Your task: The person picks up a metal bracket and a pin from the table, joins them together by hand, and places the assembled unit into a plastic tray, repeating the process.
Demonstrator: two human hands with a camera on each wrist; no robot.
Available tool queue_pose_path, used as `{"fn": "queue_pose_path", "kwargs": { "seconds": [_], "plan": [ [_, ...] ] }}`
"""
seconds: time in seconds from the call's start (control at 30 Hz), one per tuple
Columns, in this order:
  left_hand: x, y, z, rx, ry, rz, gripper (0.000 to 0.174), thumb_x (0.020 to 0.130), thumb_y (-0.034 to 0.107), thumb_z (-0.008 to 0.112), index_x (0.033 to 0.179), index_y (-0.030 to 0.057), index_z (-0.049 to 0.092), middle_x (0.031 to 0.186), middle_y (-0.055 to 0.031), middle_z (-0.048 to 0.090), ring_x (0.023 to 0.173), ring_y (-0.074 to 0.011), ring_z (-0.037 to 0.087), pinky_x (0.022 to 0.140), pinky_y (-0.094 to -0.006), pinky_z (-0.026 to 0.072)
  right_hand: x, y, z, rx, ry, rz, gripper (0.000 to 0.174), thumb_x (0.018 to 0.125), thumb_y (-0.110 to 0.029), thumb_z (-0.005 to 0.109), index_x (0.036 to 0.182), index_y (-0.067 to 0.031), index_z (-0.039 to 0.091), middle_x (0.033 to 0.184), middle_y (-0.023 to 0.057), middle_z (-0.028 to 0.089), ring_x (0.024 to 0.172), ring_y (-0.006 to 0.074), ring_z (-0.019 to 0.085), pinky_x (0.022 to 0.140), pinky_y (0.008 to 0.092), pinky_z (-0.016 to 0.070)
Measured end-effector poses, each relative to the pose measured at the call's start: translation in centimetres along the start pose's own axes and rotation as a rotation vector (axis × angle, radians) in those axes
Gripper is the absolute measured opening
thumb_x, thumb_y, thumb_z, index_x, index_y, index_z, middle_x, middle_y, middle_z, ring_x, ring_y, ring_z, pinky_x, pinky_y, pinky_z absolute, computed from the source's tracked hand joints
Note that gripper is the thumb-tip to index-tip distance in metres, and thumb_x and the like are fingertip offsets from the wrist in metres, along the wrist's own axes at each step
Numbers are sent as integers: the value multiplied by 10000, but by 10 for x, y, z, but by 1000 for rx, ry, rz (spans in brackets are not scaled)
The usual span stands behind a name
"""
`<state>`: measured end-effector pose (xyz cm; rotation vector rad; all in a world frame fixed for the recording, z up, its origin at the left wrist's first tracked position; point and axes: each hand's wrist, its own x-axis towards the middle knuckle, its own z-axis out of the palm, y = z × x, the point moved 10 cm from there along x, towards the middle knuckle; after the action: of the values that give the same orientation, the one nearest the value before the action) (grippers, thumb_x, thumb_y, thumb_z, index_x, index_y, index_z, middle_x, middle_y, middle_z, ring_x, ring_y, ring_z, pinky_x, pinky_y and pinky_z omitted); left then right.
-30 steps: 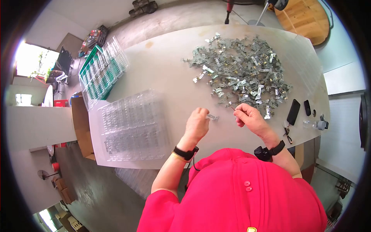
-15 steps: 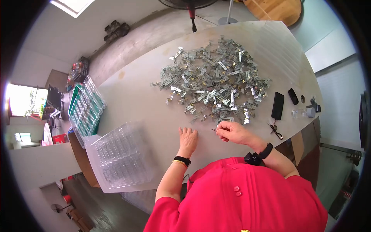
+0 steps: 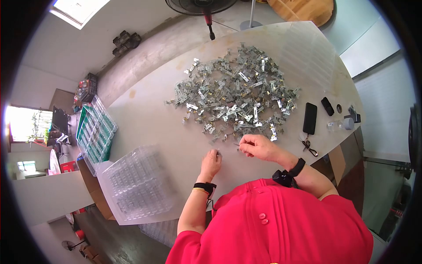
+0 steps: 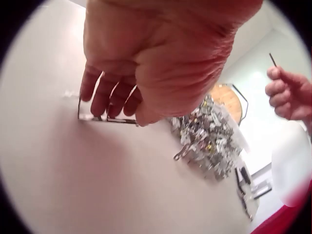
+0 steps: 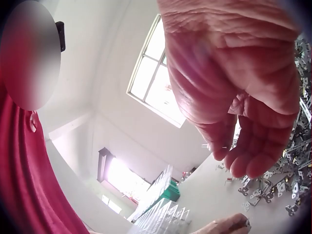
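Observation:
My left hand (image 3: 211, 163) is low over the table, its fingers curled. In the left wrist view its thumb and fingers pinch a small metal bracket (image 4: 109, 120) by the edge, mostly hidden behind the fingers. To the right, my right hand (image 3: 259, 148) pinches a thin dark rod (image 4: 272, 59) between thumb and forefinger; its other fingers are curled in. A large heap of small metal brackets (image 3: 237, 94), some with brass-coloured bits, spreads just beyond both hands.
Stacked clear plastic trays (image 3: 136, 185) lie left of the left hand, with a green tray (image 3: 94, 132) behind them. At the right are a phone (image 3: 310, 119), a clear bottle (image 3: 336, 126) and a small black case (image 3: 327, 106). A fan (image 3: 206, 9) stands past the far edge.
At first the left hand held a bracket; half a second ago it lay spread on the table without it. Now its fingers have closed on a bracket. The right hand keeps the rod. The view has swung.

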<state>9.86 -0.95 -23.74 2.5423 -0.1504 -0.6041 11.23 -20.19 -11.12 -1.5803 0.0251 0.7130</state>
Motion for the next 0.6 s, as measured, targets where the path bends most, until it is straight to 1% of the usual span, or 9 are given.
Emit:
{"fn": "queue_pose_path", "kwargs": {
  "seconds": [0.03, 0.1, 0.13, 0.23, 0.27, 0.33, 0.5, 0.57, 0.6],
  "plan": [
    [-1, 2, -7, -1, 0, -3, 190, 934, 190, 556, 1041, 37, 589, 1007, -124, 648, 990, -295, 630, 942, -474, 456, 1, 1, 1, 0, -3, 2, 169, 959, -205, 604, 934, -40, 629, 750, -3, 627, 678, 74, 585, 611, 256, 483],
    [-8, 14, 1, -856, -273, -85, 213, 961, 226, 578, 1044, 31, 596, 935, -70, 652, 874, -193, 641, 862, -352, 492, 4, -2, -5, -28, 53, -30, 145, 989, -195, 591, 985, -55, 628, 851, -27, 614, 770, 55, 573, 664, 235, 493],
    [-17, 36, -14, -1120, -323, -43, 231, 970, 257, 603, 1040, 36, 608, 869, -18, 627, 796, -115, 601, 815, -276, 480, 3, -11, -5, -30, 57, -72, 142, 990, -191, 591, 1005, -56, 632, 871, -29, 622, 799, 51, 569, 679, 237, 492],
    [-38, 72, -51, -1309, -389, -8, 230, 969, 240, 601, 1057, 28, 613, 890, -20, 632, 812, -119, 595, 798, -289, 478, 1, -29, 1, 1, 77, -105, 146, 993, -192, 590, 1027, -58, 637, 882, -29, 626, 802, 49, 566, 699, 237, 490],
    [-42, 77, -58, -1311, -383, -9, 230, 969, 240, 601, 1057, 28, 613, 890, -20, 632, 812, -119, 595, 798, -289, 478, 1, -35, 6, 19, 54, -117, 158, 994, -202, 595, 1041, -58, 640, 901, -29, 634, 817, 50, 570, 718, 240, 489],
    [-52, 94, -68, -1455, -469, 85, 264, 972, 214, 589, 1124, -1, 611, 917, -49, 632, 822, -146, 575, 812, -309, 472, -2, -48, 18, 25, 28, -114, 155, 994, -199, 597, 1040, -56, 640, 904, -28, 637, 824, 53, 573, 726, 242, 488],
    [-69, 99, -81, -1509, -525, 164, 299, 970, 221, 578, 1136, -26, 610, 917, -53, 620, 804, -145, 553, 777, -306, 460, -1, -54, 50, 16, -79, -169, 142, 996, -176, 597, 1034, -46, 639, 892, -21, 644, 839, 66, 581, 747, 249, 486],
    [-74, 97, -85, -1507, -537, 174, 309, 967, 225, 580, 1139, -30, 612, 914, -48, 617, 796, -142, 547, 770, -301, 455, -4, -59, 62, 25, -113, -207, 127, 984, -165, 603, 980, -44, 640, 824, -21, 633, 765, 67, 568, 701, 249, 478],
    [-76, 95, -85, -1487, -554, 158, 323, 963, 227, 585, 1148, -37, 611, 915, -47, 618, 798, -141, 547, 767, -300, 454, -6, -60, 65, 24, -114, -208, 127, 984, -165, 603, 980, -44, 640, 824, -21, 633, 765, 67, 568, 701, 249, 478]
  ]
}}
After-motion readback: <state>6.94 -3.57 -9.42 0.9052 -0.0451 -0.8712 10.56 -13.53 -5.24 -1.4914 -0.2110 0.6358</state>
